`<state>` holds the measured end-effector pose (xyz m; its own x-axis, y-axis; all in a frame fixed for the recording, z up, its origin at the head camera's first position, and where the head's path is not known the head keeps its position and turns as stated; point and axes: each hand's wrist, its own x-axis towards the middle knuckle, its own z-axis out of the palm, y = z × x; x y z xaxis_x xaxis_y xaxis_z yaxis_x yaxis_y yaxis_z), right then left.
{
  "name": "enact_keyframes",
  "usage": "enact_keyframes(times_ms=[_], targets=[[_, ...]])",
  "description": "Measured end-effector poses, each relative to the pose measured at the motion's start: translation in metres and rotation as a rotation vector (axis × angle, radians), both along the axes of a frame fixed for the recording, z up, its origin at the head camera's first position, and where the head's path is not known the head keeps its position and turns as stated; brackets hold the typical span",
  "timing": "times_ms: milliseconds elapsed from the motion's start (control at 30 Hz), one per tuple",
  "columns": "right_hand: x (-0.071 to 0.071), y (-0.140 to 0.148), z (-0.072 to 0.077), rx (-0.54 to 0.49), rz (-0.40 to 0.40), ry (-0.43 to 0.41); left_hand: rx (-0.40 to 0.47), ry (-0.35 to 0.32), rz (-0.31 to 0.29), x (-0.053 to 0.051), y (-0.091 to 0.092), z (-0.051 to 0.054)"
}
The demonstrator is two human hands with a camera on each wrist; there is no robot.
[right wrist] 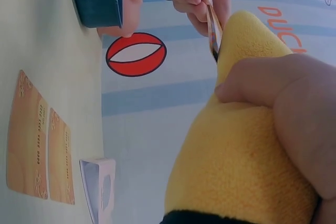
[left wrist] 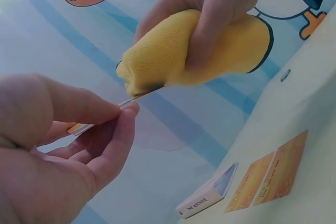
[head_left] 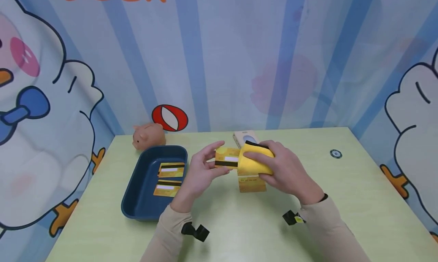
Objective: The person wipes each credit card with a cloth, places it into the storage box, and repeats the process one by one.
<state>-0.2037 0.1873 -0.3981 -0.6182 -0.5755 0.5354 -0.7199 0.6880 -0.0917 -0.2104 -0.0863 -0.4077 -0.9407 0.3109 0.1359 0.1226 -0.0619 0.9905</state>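
My right hand grips a yellow plush pouch with a black edge, held above the table. Between the left hand's thumb and fingers is a gold card with a black stripe, its right end against the pouch. In the left wrist view the card's far end meets the narrow end of the yellow pouch; how much of it is inside is hidden. Below the pouch, gold cards lie on the table; the right wrist view shows two of these cards side by side.
A blue tray at the left holds two gold cards with stripes. Behind it stands a pink piggy bank. A small white box lies at the back, and a round chip at the right.
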Motion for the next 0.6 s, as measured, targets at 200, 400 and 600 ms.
enact_keyframes(times_ms=[200, 400, 600], targets=[[0.000, 0.003, 0.001, 0.000, -0.031, 0.009, -0.045, -0.018, 0.044, 0.000, -0.004, 0.002], [-0.001, 0.005, 0.002, -0.036, -0.034, 0.001, -0.059, -0.044, 0.084, -0.001, -0.018, 0.005], [-0.002, 0.007, 0.001, -0.055, -0.031, -0.005, -0.119, -0.015, 0.130, -0.004, -0.047, 0.018]])
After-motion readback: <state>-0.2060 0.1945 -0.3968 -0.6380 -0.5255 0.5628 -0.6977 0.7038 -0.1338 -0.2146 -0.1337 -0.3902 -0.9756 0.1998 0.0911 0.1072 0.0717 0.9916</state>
